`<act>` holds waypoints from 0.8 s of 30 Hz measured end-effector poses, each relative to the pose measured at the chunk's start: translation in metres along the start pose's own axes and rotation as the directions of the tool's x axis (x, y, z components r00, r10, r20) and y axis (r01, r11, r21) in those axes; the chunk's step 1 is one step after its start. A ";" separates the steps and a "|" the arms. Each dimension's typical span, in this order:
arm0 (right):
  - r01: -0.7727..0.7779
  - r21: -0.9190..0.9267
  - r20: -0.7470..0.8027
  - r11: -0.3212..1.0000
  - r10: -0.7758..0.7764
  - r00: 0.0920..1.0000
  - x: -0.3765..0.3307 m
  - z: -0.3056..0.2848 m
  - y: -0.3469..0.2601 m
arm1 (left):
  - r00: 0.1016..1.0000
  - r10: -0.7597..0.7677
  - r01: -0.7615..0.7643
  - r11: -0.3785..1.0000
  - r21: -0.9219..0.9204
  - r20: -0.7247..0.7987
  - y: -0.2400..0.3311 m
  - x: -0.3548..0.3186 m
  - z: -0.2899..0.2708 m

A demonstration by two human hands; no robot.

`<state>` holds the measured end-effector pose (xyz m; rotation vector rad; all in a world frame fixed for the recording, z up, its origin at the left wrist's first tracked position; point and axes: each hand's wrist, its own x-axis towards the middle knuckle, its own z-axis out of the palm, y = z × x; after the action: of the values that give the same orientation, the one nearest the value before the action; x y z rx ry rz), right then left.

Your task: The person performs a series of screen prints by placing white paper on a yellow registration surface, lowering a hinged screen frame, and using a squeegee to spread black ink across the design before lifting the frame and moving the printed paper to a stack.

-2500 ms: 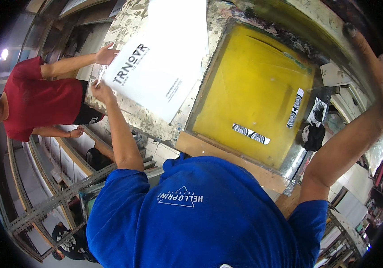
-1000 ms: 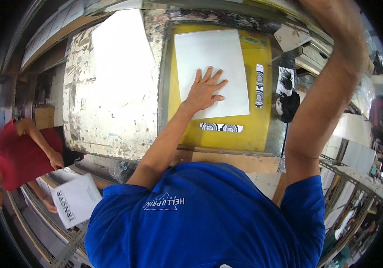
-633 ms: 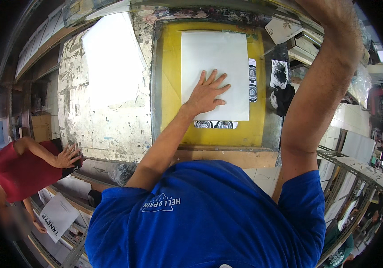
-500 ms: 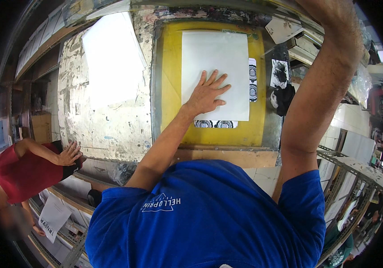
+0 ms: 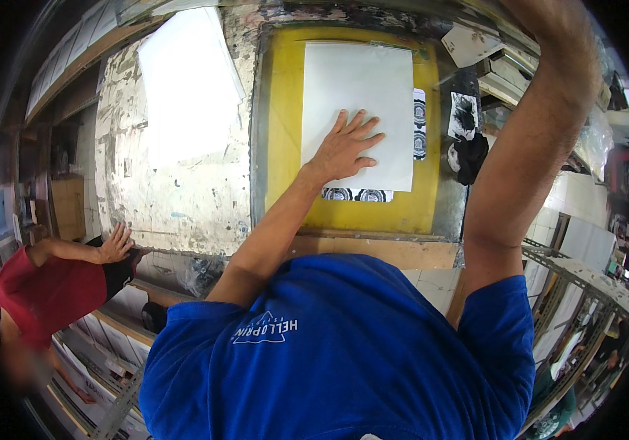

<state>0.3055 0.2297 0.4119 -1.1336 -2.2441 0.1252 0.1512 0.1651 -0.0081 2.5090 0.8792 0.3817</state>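
My left hand (image 5: 347, 149) lies palm down with spread fingers on a white sheet of paper (image 5: 358, 73). The sheet rests over a yellow screen mesh (image 5: 278, 110) set in a dark frame. White pieces with round black printed designs (image 5: 418, 139) stick out from under the sheet's right side. More such printed pieces (image 5: 358, 195) show below its lower edge. My right forearm (image 5: 542, 125) reaches up to the top right, where the hand passes beyond the picture's edge.
Left of the screen, white sheets (image 5: 186, 81) lie on a worn, stained board (image 5: 182, 213). A black cloth (image 5: 470, 158) and an ink-smeared card (image 5: 462, 114) sit at the screen's right. A person in red (image 5: 50, 286) stands at the left, hand on the board's corner. Metal shelving (image 5: 586, 293) stands at right.
My left hand keeps its place on the sheet while the whole view shifts slightly. At the left, the co-worker has moved, and the printed sheet by their other hand no longer shows.
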 end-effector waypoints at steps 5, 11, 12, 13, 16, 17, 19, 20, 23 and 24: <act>0.191 -0.146 -0.176 0.971 -0.216 0.960 -0.029 0.034 -0.009 | 0.940 -0.082 0.034 0.988 -0.150 -0.330 0.012 -0.013 -0.047; 0.110 0.000 -0.125 0.994 -0.110 0.986 -0.050 0.050 0.007 | 0.710 -0.320 0.125 0.934 -0.336 -0.627 0.010 -0.049 -0.116; 0.191 -0.033 -0.189 0.981 -0.194 0.963 -0.056 0.056 0.004 | 0.749 -0.328 0.254 0.945 -0.207 -0.576 0.004 -0.055 -0.111; 0.225 -0.062 -0.207 0.972 -0.233 0.950 -0.058 0.056 0.003 | 0.781 -0.342 0.364 0.929 -0.064 -0.522 -0.001 -0.059 -0.104; 0.230 -0.096 -0.189 0.968 -0.245 0.951 -0.058 0.056 0.006 | 0.854 -0.439 0.490 0.860 0.142 -0.280 -0.029 -0.076 -0.065; 0.209 -0.086 -0.179 0.974 -0.222 0.958 -0.057 0.055 0.008 | 0.873 -0.444 0.478 0.863 0.166 -0.204 -0.035 -0.079 -0.058; 0.177 -0.034 -0.180 0.984 -0.181 0.967 -0.056 0.054 0.008 | 0.887 -0.457 0.460 0.867 0.194 -0.061 -0.042 -0.081 -0.049; 0.175 -0.026 -0.177 0.984 -0.177 0.968 -0.056 0.051 0.004 | 0.890 -0.451 0.456 0.872 0.179 -0.069 -0.046 -0.082 -0.044; 0.182 -0.046 -0.165 0.982 -0.187 0.968 -0.059 0.048 -0.006 | 0.893 -0.443 0.450 0.881 0.142 -0.079 -0.049 -0.085 -0.039; 0.142 -0.019 -0.174 0.990 -0.144 0.974 -0.058 0.055 0.004 | 0.896 -0.437 0.444 0.885 0.138 -0.077 -0.049 -0.084 -0.038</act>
<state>0.3031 0.1983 0.3384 -0.9439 -2.1614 -0.0391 0.0465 0.1573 -0.0086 2.3388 1.5067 0.2237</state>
